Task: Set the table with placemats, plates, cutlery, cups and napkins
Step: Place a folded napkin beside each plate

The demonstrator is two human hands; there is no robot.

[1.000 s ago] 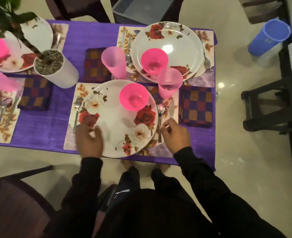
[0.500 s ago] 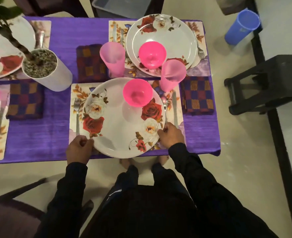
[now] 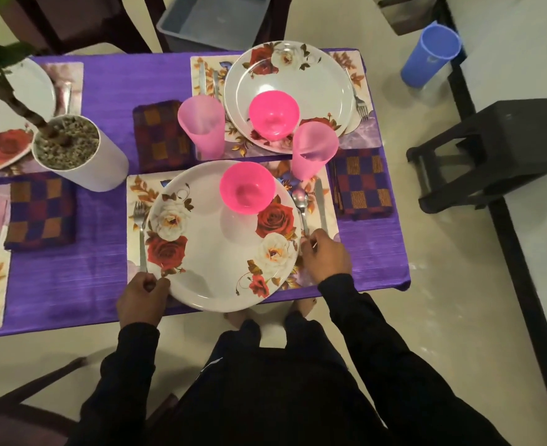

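A floral plate (image 3: pixel 214 252) with a pink bowl (image 3: pixel 247 188) on it lies on the near placemat (image 3: pixel 138 188), its front rim past the table edge. My left hand (image 3: pixel 141 297) grips the plate's lower-left rim, beside the handle of the fork (image 3: pixel 140 233). My right hand (image 3: pixel 325 257) holds the right rim, its fingers curled over the lower ends of the spoon (image 3: pixel 300 207) and knife (image 3: pixel 320 204). A pink cup (image 3: pixel 314 149) and a checked napkin (image 3: pixel 362 185) sit to the right.
A second setting lies beyond: plate (image 3: pixel 317 82), pink bowl (image 3: pixel 273 114), pink cup (image 3: pixel 201 123), napkin (image 3: pixel 159 136). A white plant pot (image 3: pixel 82 156) stands left of centre. More settings are at far left. On the floor: a blue cup (image 3: pixel 429 56), black stool (image 3: pixel 491 149), grey bin (image 3: pixel 214 17).
My left hand went from lying on the plate to gripping its rim. My right hand shifted from the cutlery to the right rim. The plate slid a little toward the front edge.
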